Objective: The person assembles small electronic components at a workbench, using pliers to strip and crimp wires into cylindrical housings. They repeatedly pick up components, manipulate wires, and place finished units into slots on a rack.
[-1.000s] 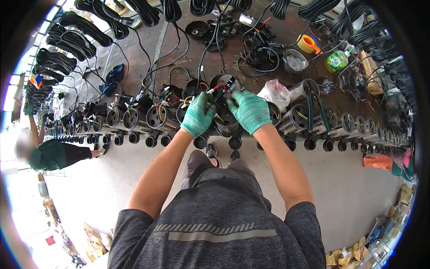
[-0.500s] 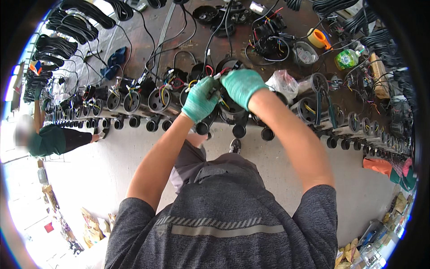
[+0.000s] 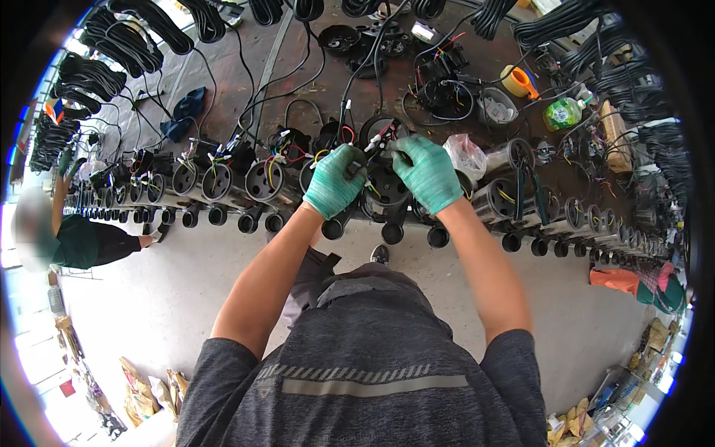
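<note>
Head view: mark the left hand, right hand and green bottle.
left hand (image 3: 334,182), head view, back of the glove
right hand (image 3: 427,173), head view, back of the glove
green bottle (image 3: 562,114), head view, its body

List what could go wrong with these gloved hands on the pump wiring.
The left hand and right hand pinch thin coloured wires over a black pump; a hard pull might break one. The pump sits at the bench edge and might get knocked off.

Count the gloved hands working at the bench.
2. The left hand and the right hand, both in green gloves, meet over one round black motor at the bench's front edge, pinching its coloured wires. A co-worker's hands are hidden.
</note>
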Action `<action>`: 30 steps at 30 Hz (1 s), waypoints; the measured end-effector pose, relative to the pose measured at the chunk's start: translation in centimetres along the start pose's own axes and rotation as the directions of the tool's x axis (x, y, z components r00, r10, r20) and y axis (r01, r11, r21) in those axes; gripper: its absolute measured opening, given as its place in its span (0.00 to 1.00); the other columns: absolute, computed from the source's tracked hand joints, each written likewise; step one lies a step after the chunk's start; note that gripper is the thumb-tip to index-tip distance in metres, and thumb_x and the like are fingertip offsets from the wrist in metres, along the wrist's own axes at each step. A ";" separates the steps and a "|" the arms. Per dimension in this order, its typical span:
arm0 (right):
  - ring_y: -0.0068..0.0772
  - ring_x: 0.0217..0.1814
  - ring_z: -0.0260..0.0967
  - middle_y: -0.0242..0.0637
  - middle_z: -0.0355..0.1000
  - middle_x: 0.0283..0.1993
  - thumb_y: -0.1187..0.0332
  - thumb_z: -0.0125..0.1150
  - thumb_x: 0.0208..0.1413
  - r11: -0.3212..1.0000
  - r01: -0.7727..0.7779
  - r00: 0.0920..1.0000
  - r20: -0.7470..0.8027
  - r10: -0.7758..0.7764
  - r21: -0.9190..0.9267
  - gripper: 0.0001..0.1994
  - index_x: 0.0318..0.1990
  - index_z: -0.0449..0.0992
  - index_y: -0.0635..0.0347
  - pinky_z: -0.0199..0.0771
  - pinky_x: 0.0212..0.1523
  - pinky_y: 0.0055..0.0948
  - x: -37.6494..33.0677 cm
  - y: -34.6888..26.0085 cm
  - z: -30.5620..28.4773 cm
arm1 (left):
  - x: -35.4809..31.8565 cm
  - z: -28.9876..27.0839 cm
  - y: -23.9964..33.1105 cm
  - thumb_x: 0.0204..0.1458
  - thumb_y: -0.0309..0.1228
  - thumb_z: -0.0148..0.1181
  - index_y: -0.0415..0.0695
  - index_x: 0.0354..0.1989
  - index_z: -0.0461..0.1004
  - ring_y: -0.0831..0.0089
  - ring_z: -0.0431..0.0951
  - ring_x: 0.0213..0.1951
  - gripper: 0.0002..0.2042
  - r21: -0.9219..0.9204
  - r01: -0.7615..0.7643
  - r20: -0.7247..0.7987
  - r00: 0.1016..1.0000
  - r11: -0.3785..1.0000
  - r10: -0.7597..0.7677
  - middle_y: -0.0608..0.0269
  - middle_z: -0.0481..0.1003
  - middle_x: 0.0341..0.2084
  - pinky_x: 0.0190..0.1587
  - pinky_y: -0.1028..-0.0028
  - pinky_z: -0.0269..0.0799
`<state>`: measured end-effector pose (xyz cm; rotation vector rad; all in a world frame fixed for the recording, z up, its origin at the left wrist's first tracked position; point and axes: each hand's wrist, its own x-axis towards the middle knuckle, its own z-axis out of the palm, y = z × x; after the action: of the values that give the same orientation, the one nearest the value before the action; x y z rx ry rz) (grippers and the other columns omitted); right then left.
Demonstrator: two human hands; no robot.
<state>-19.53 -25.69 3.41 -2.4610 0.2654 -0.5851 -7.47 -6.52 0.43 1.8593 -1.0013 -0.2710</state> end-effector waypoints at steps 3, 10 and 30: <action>0.56 0.43 0.80 0.48 0.81 0.42 0.71 0.68 0.60 0.999 -0.032 0.993 -0.111 0.035 0.026 0.07 0.45 0.82 0.60 0.82 0.43 0.46 -1.5 -0.1 1.0 | 0.0 -0.3 0.3 0.52 0.22 0.68 0.41 0.46 0.77 0.65 0.80 0.30 0.13 0.055 -0.046 0.016 0.999 0.997 0.045 0.57 0.79 0.33 0.37 0.68 0.76; 0.63 0.40 0.79 0.53 0.80 0.37 0.69 0.64 0.64 0.929 -0.311 0.950 -0.030 0.311 -0.203 0.07 0.46 0.79 0.62 0.78 0.39 0.54 -2.1 -3.2 -0.3 | -0.4 -0.1 0.0 0.49 0.21 0.69 0.42 0.42 0.77 0.55 0.79 0.35 0.12 0.102 -0.155 -0.002 0.988 0.983 0.156 0.56 0.77 0.36 0.36 0.62 0.78; 0.56 0.39 0.80 0.46 0.81 0.36 0.61 0.65 0.66 0.995 -0.093 0.995 0.042 0.095 -0.045 0.09 0.43 0.79 0.55 0.78 0.38 0.50 2.2 -3.9 -0.2 | 3.7 0.5 -1.0 0.58 0.23 0.65 0.41 0.55 0.80 0.45 0.65 0.70 0.16 -0.024 -0.249 -0.014 0.968 0.968 0.249 0.44 0.58 0.74 0.72 0.56 0.62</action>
<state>-17.45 -23.34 6.62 -2.4837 0.3770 -0.4890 -4.90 -9.35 0.19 1.6888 -1.2055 -0.1225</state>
